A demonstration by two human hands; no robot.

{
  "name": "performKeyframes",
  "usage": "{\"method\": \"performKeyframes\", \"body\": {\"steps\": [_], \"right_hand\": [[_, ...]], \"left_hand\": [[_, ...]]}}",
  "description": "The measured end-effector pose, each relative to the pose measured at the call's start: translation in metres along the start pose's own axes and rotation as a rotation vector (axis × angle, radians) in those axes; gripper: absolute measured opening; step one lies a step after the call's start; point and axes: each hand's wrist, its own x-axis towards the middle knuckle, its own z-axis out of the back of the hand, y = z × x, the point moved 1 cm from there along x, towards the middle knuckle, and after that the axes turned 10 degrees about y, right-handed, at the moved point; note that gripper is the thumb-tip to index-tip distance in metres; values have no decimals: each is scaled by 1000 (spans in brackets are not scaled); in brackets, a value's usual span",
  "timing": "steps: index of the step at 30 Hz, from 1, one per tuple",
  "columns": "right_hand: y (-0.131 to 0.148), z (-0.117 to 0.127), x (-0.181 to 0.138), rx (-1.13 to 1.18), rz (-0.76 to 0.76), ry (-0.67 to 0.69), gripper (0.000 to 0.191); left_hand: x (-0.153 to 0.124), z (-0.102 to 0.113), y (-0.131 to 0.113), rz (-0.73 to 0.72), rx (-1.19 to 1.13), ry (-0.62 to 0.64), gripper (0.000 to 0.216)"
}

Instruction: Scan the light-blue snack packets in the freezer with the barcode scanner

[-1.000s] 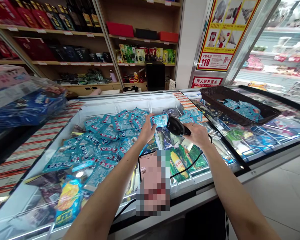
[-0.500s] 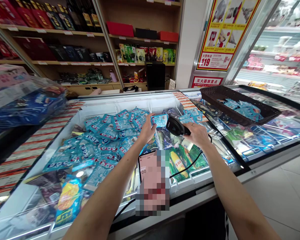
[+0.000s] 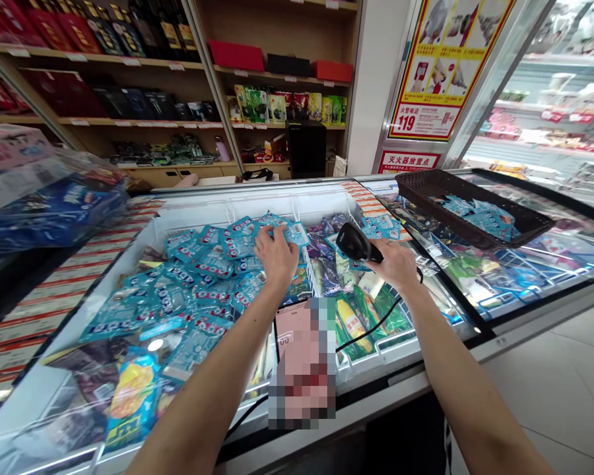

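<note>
My right hand (image 3: 400, 265) grips a black barcode scanner (image 3: 352, 242) by its handle, with its head pointing left over the open chest freezer (image 3: 198, 210). My left hand (image 3: 276, 254) rests palm down on the heap of blue packets (image 3: 202, 277), its fingers on one blue packet (image 3: 294, 233) at the heap's right edge. A black cable (image 3: 376, 324) runs down from the scanner toward me. A phone (image 3: 297, 330) lies on the freezer's near rim between my arms.
A dark basket (image 3: 475, 204) with more blue packets sits on the freezer's glass lid at the right. Green and yellow packets (image 3: 366, 310) fill the right compartment. Shelves of boxes stand behind, and a glass-door fridge is at the far right.
My left hand has moved left and lowered the blue packet onto the heap, away from the scanner. The scanner hand has shifted slightly to the right.
</note>
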Motion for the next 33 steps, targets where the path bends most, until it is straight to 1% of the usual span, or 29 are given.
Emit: {"method": "performKeyframes", "body": {"steps": [1, 2, 3, 6, 8, 10, 14, 15, 17, 19, 22, 24, 26, 27, 29, 31, 33], "right_hand": [[-1, 0, 0, -5, -18, 1, 36], [-1, -1, 1, -11, -40, 0, 36], [-2, -1, 1, -17, -65, -4, 36], [-5, -3, 2, -23, -128, -23, 39], [-7, -3, 2, -19, -152, -33, 42], [-8, -3, 3, -18, -173, -35, 43], [-8, -2, 4, -19, -214, -35, 41], [-8, -2, 4, -18, -219, -34, 41], [-9, -1, 4, -15, -221, -31, 41], [-9, -1, 4, -15, -218, -30, 41], [-8, 0, 4, -13, -198, -21, 41], [-7, 0, 4, -14, -190, -8, 41], [-7, 1, 4, -21, -193, 3, 41], [-7, 1, 4, -25, -196, 5, 41], [-7, 1, 3, -31, -198, 7, 40], [-7, 0, 3, -32, -196, 5, 40], [-7, 0, 3, -36, -196, -2, 41]], "left_hand": [[-1, 0, 0, -13, 29, -9, 46], [-1, 0, -1, -57, 49, 5, 49], [-1, -1, -2, -131, 61, 48, 52], [0, -7, -2, -399, 62, 269, 51], [0, -11, 0, -479, 61, 363, 47], [1, -13, 2, -467, 88, 366, 42], [0, -10, -3, -414, 204, 287, 31], [-1, -9, -5, -413, 222, 278, 31], [-1, -8, -10, -452, 222, 296, 38], [0, -9, -15, -565, 188, 377, 50], [2, -13, -17, -767, 133, 545, 67], [3, -16, -16, -831, 115, 631, 71], [5, -19, -14, -845, 114, 675, 70], [5, -20, -13, -844, 119, 679, 68], [5, -19, -13, -825, 140, 647, 57], [5, -18, -14, -776, 168, 585, 43], [4, -15, -16, -726, 190, 526, 37]]}}
